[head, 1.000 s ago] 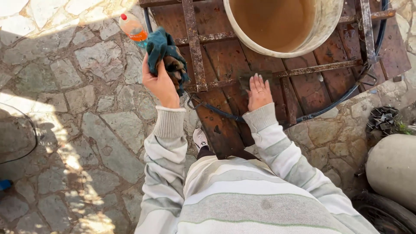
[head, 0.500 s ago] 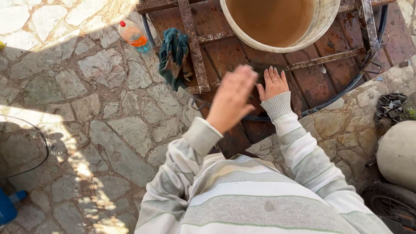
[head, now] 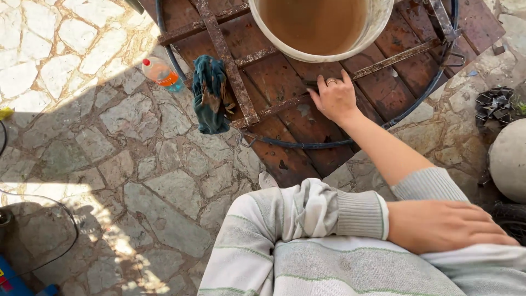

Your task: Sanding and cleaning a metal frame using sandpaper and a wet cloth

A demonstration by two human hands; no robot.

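1. The right hand (head: 335, 98), upper centre of the frame, lies flat on the round rusty-red wooden cover (head: 307, 137), fingers (head: 347, 79) spread, holding nothing.
2. The left hand (head: 446, 226), lower right, lies on the right arm's pushed-up striped grey sleeve (head: 427, 183), fingers together and flat.
3. A crumpled teal cloth (head: 211, 93) hangs over the cover's left edge, below-left of the cream bucket of brown water (head: 318, 27).

Irregular stone paving (head: 109, 142) covers the ground, sunlit at upper left and shaded elsewhere. A rusty red metal hatch (head: 307, 148) lies across the top, ringed by a dark hose (head: 307, 145).
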